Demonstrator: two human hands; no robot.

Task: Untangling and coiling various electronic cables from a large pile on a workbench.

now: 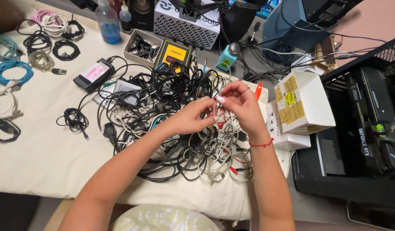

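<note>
A big tangle of black, white and grey cables (180, 128) lies heaped on a cream cloth-covered table (39, 145). Both my hands are raised just above the heap's right half. My left hand (190, 119) pinches a thin white cable (217, 112) with its fingertips. My right hand (242, 107), with a red thread round the wrist, grips the same white cable from the other side, fingers bent over it. The cable runs down from my fingers into the pile.
Coiled cables, teal (11, 70), black (66, 49) and white (54, 22), lie sorted at the left. A black power brick (94, 75), a blue liquid bottle (108, 23), a small parts box (142, 47), cardboard boxes (302, 102) and an open computer case (364, 124) surround the heap.
</note>
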